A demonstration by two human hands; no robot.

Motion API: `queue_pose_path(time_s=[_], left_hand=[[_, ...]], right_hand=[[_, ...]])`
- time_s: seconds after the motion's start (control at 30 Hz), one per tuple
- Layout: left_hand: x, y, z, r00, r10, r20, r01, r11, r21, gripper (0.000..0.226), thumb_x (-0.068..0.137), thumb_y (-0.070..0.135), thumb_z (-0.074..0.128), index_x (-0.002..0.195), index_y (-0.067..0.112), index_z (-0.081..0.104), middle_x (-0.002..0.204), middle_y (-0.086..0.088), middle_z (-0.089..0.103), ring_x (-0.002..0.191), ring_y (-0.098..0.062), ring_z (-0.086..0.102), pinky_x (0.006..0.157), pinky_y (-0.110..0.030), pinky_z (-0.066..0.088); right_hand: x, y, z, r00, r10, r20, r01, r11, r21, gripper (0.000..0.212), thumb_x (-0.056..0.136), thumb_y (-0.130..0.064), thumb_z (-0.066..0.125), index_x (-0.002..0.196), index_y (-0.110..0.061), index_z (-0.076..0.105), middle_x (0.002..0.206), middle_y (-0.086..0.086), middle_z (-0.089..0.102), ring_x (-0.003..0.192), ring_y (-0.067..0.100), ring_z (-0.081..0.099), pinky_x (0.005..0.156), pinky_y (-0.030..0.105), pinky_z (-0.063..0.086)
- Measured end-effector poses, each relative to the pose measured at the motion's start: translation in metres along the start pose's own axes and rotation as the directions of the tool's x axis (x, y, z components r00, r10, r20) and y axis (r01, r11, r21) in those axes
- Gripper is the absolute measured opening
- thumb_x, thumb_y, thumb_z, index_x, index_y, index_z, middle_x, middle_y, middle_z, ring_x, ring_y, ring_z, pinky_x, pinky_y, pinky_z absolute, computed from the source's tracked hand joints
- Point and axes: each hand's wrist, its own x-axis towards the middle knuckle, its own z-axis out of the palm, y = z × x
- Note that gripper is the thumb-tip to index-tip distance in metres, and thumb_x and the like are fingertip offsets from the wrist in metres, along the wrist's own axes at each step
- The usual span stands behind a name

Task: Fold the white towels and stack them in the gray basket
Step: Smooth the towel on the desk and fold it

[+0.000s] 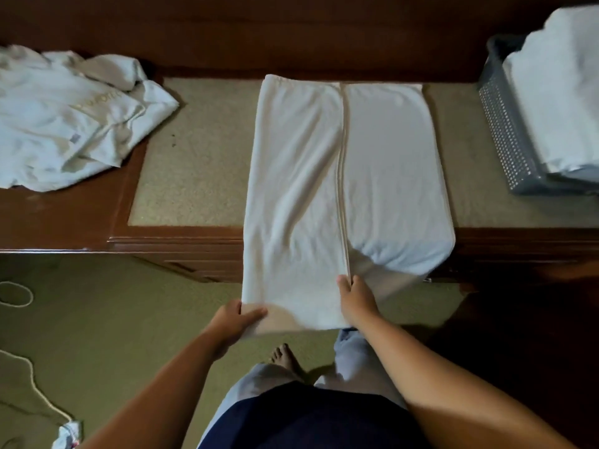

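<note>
White towel (311, 189) lies lengthwise on the wooden bench (64, 222), both long sides folded in to meet at a centre seam, near end overhanging the edge. Left hand (235, 320) pinches the near-left corner; right hand (355, 301) grips the seam edge. Gray basket (505, 134) — far right on the bench — holds folded towels (557, 102). Crumpled towels (71, 115) lie far left.

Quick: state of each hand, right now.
Left hand: grips the near left corner of the white towel.
Right hand: pinches the same towel's near edge at its middle.
</note>
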Motion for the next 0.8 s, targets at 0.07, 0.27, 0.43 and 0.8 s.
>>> queue_pose_path(time_s=[0.07,0.27,0.43,0.8], left_hand=[[-0.004,-0.007,-0.001,1.000,0.029,0.006,-0.029,0.998,0.053,0.040,0.083,0.044,0.080,0.105,0.011,0.071,0.097,-0.009,0.076,0.085,-0.029,0.070,0.067,-0.031,0.053],[-0.009,-0.023,0.003,0.998,0.068,-0.003,-0.067,0.994,0.085,0.030,0.091,0.037,0.074,0.106,0.012,0.070,0.099,-0.008,0.074,0.084,-0.024,0.066,0.065,-0.029,0.049],[-0.012,-0.026,0.003,0.992,0.125,-0.010,-0.120,0.970,0.211,0.014,0.094,0.032,0.070,0.102,0.020,0.070,0.091,-0.004,0.072,0.070,-0.014,0.059,0.058,-0.027,0.047],[-0.008,0.037,-0.024,0.810,0.526,-0.259,-0.154,0.618,0.771,0.043,0.096,0.026,0.053,0.138,0.019,0.053,0.139,-0.006,0.053,0.126,-0.029,0.052,0.105,-0.045,0.040]], right_hand=[[-0.015,0.005,0.003,0.998,-0.033,-0.056,0.033,0.999,0.009,0.034,0.105,-0.043,0.042,0.102,-0.010,0.050,0.092,0.008,0.059,0.084,0.028,0.057,0.070,0.035,0.041],[-0.039,0.015,0.006,0.953,-0.163,-0.255,0.143,0.985,-0.099,0.033,0.102,-0.054,0.038,0.092,-0.023,0.042,0.079,-0.001,0.059,0.072,0.026,0.059,0.067,0.043,0.053],[-0.042,0.017,0.003,0.959,-0.181,-0.217,0.148,0.976,-0.159,0.022,0.104,-0.040,0.043,0.101,-0.018,0.040,0.086,0.001,0.059,0.078,0.029,0.060,0.071,0.045,0.054],[-0.027,-0.029,-0.002,0.854,-0.519,0.036,0.409,0.627,-0.664,0.061,0.098,-0.026,0.052,0.154,-0.016,0.031,0.160,0.011,0.025,0.145,0.034,0.029,0.119,0.044,0.028]])
